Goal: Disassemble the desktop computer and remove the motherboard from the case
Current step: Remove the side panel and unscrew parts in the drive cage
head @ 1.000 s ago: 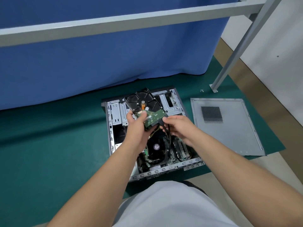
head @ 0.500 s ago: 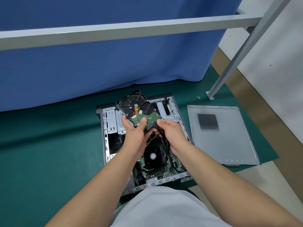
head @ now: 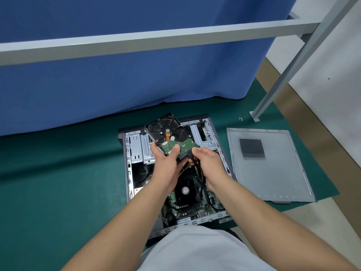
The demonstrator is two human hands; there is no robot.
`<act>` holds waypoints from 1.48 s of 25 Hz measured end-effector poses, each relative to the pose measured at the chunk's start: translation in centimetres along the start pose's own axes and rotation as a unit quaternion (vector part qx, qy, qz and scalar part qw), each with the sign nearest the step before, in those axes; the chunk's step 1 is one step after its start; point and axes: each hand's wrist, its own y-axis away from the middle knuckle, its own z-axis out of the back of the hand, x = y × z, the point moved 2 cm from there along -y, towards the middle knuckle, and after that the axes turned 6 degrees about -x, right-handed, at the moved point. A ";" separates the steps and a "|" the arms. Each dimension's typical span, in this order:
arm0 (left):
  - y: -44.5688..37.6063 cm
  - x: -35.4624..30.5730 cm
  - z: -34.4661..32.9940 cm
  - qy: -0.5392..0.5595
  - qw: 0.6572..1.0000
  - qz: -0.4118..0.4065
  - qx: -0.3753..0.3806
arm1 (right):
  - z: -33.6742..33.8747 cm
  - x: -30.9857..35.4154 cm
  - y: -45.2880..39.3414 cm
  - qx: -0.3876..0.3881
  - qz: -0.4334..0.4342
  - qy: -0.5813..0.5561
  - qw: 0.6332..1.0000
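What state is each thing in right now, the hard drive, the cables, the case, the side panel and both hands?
Hard drive: lifted above case, circuit board up.
Cables: still plugged into drive.
Case: lying open, motherboard inside.
Side panel: off, flat on mat.
Left hand: gripping drive.
Right hand: pinching cable plug.

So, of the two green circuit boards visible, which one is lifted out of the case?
The hard drive's board, held up by the left hand; the motherboard lies inside the case.

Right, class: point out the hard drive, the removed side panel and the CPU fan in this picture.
hard drive (head: 166,127): head view, on its black underside.
side panel (head: 273,173): head view, on the bare grey sheet below the vent grille.
CPU fan (head: 185,190): head view, on its hub.
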 end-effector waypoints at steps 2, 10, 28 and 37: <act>-0.4 -0.7 0.4 -0.016 1.000 0.013 0.009 | 0.5 0.4 -0.1 0.027 -0.003 0.024 0.999; 0.2 0.2 0.1 -0.006 1.000 0.006 -0.027 | -0.4 -0.2 0.3 -0.012 0.001 0.015 1.000; 0.8 -0.5 0.9 0.030 0.999 0.013 -0.031 | 0.7 1.6 0.8 0.057 0.103 0.338 0.934; 1.4 0.5 0.3 0.008 0.999 0.020 -0.036 | -0.2 1.7 1.5 0.034 -0.006 0.162 0.986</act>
